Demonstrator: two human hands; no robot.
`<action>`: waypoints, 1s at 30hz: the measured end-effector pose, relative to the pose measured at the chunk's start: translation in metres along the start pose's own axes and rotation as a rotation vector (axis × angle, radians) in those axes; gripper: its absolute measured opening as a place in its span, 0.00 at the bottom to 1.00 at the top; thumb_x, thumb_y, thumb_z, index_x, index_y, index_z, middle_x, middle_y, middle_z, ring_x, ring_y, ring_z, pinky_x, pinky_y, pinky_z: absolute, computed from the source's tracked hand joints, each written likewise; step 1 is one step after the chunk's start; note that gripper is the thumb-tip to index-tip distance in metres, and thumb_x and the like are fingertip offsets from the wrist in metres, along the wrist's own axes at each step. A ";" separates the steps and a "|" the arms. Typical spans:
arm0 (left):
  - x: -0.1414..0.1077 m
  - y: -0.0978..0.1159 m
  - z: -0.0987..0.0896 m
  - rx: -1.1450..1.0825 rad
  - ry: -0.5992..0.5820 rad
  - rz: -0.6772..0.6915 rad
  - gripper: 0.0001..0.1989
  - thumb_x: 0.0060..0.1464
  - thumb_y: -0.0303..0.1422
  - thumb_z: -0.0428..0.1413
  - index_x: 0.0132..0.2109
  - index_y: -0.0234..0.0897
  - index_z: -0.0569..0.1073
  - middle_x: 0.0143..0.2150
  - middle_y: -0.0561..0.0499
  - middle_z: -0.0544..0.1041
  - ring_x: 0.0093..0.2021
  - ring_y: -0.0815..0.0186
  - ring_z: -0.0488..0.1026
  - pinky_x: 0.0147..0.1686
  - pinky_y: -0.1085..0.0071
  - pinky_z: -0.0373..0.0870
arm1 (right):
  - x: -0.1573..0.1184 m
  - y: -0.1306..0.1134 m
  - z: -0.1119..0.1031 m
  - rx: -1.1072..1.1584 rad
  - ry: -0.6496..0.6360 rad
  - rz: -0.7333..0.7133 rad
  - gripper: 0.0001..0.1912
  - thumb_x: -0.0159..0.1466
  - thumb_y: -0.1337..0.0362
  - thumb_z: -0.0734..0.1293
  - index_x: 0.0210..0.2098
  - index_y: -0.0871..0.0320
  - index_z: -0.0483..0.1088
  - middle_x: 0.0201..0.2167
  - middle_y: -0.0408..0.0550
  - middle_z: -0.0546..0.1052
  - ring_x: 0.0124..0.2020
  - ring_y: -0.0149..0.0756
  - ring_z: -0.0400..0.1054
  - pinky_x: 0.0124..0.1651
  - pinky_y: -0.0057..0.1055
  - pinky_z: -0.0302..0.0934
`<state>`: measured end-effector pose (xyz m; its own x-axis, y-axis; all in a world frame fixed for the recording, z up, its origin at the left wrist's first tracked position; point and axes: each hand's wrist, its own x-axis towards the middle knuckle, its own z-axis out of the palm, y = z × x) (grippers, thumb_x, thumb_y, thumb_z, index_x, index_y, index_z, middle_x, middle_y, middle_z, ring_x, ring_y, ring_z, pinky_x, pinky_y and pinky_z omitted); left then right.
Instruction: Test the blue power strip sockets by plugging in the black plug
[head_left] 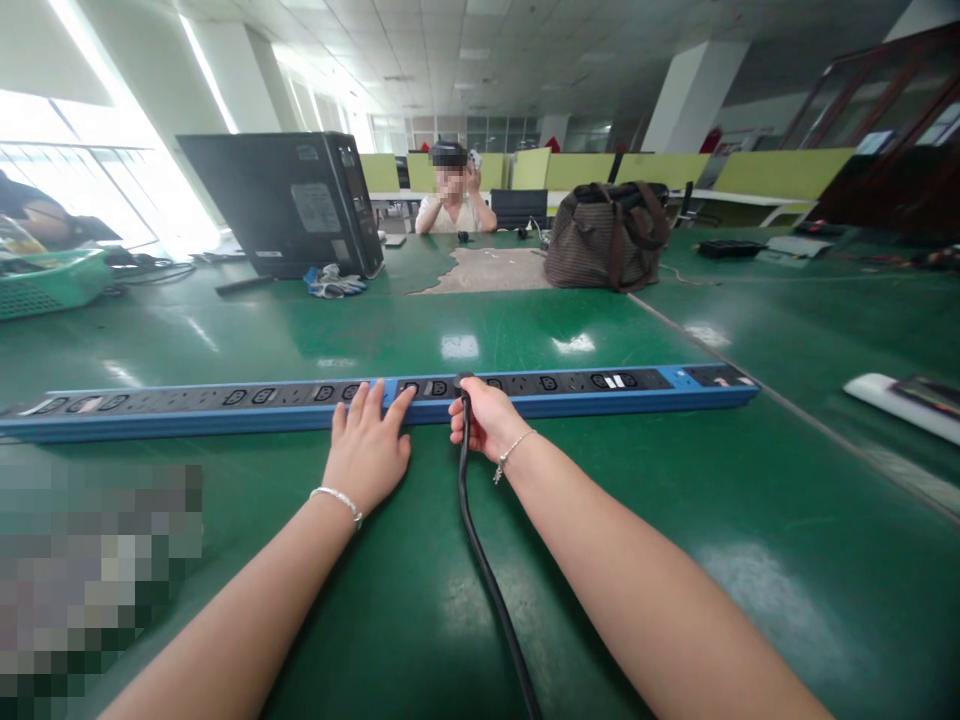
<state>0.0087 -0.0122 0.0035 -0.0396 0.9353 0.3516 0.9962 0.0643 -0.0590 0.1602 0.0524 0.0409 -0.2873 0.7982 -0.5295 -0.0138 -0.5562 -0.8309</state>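
Note:
A long blue power strip [600,403] with black sockets lies across the green table in front of me. My left hand [369,445] rests on its near edge, fingers spread over the middle sockets and holding nothing. Just to the right, my right hand [484,415] grips a black power plug [464,381] at a socket near the strip's middle. My fingers partly cover the plug, so I cannot tell how deep it sits. From it a thick black cable [480,560] runs down toward me between my forearms.
Behind the strip stand a black computer case [285,205], a pair of gloves [334,283] and a brown bag [607,238]. A green basket [52,285] is at the left, a white device [907,405] at the right. Across the table sits a person [454,205].

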 end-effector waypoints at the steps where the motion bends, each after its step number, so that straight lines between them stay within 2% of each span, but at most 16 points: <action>1: 0.003 0.007 0.000 -0.009 -0.010 0.007 0.30 0.56 0.35 0.47 0.65 0.46 0.56 0.68 0.41 0.55 0.68 0.49 0.49 0.62 0.48 0.50 | 0.000 -0.001 -0.001 -0.012 -0.007 0.006 0.22 0.69 0.55 0.51 0.28 0.61 0.65 0.10 0.41 0.66 0.10 0.28 0.62 0.12 0.20 0.53; 4: 0.013 0.024 0.002 -0.034 -0.040 -0.007 0.29 0.56 0.35 0.48 0.65 0.49 0.57 0.68 0.40 0.55 0.67 0.46 0.50 0.61 0.45 0.50 | 0.001 -0.005 -0.003 -0.044 -0.018 0.021 0.22 0.68 0.55 0.51 0.28 0.61 0.66 0.11 0.42 0.66 0.10 0.28 0.63 0.12 0.20 0.54; 7: 0.017 0.032 0.003 -0.040 -0.038 -0.039 0.28 0.56 0.36 0.48 0.64 0.49 0.59 0.67 0.39 0.56 0.67 0.43 0.51 0.60 0.42 0.48 | 0.001 -0.009 -0.003 -0.065 -0.024 0.033 0.21 0.68 0.56 0.52 0.28 0.61 0.66 0.11 0.42 0.66 0.10 0.28 0.63 0.13 0.20 0.55; 13: 0.015 0.032 0.005 -0.048 -0.020 -0.049 0.28 0.56 0.36 0.48 0.64 0.51 0.60 0.67 0.40 0.57 0.67 0.45 0.51 0.61 0.43 0.48 | 0.001 -0.006 -0.001 -0.031 -0.020 0.015 0.21 0.69 0.56 0.51 0.28 0.61 0.65 0.11 0.40 0.66 0.10 0.27 0.62 0.12 0.20 0.54; 18: 0.013 0.033 0.007 -0.053 0.016 -0.040 0.27 0.56 0.34 0.47 0.63 0.48 0.61 0.66 0.38 0.57 0.67 0.44 0.51 0.60 0.42 0.48 | 0.002 0.003 -0.003 0.023 -0.019 -0.045 0.21 0.69 0.57 0.52 0.26 0.61 0.65 0.10 0.40 0.66 0.10 0.27 0.62 0.12 0.19 0.52; 25: 0.012 0.035 0.011 -0.035 0.035 -0.060 0.28 0.55 0.33 0.48 0.64 0.51 0.59 0.67 0.39 0.55 0.68 0.43 0.48 0.60 0.42 0.48 | 0.001 0.006 0.000 0.031 0.081 -0.157 0.18 0.68 0.61 0.55 0.26 0.61 0.67 0.09 0.39 0.66 0.09 0.27 0.62 0.12 0.19 0.49; 30: 0.012 0.036 0.009 -0.044 0.035 -0.051 0.28 0.55 0.33 0.48 0.64 0.52 0.59 0.67 0.39 0.56 0.67 0.42 0.49 0.59 0.40 0.49 | 0.003 0.008 0.002 0.026 0.109 -0.168 0.18 0.68 0.60 0.55 0.25 0.61 0.66 0.09 0.39 0.65 0.08 0.26 0.61 0.12 0.19 0.48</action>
<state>0.0430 0.0047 -0.0026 -0.0884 0.9186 0.3852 0.9954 0.0953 0.0011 0.1575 0.0500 0.0331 -0.1730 0.9000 -0.4000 -0.0782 -0.4174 -0.9054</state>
